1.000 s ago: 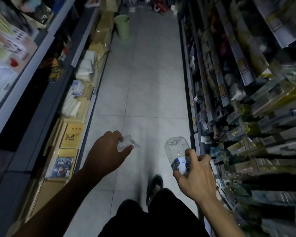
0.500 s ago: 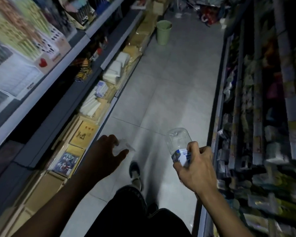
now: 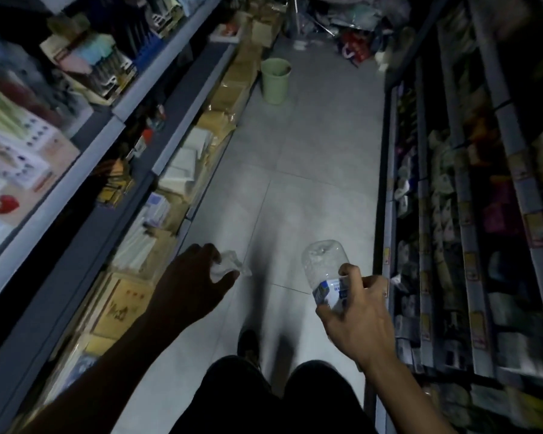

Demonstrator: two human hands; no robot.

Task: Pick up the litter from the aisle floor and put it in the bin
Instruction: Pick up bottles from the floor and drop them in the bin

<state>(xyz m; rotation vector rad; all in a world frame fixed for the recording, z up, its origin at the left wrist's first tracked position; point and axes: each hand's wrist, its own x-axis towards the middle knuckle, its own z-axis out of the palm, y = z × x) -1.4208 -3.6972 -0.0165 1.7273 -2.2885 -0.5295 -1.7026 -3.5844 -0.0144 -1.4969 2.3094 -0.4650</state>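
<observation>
My left hand pinches a crumpled piece of clear plastic wrapper in front of me, low over the aisle floor. My right hand grips an empty clear plastic bottle with a blue and white label, its base pointing away from me. A pale green bin stands upright on the floor far ahead, against the left shelf row.
Shelves packed with goods line both sides of the narrow tiled aisle. Stacked paper and brown boxes edge the left floor. Bags and clutter pile up at the aisle's far end. My foot shows below.
I have walked along the aisle, and the green bin now looks nearer and larger. Both hands still carry the wrapper and the bottle, held much the same.
</observation>
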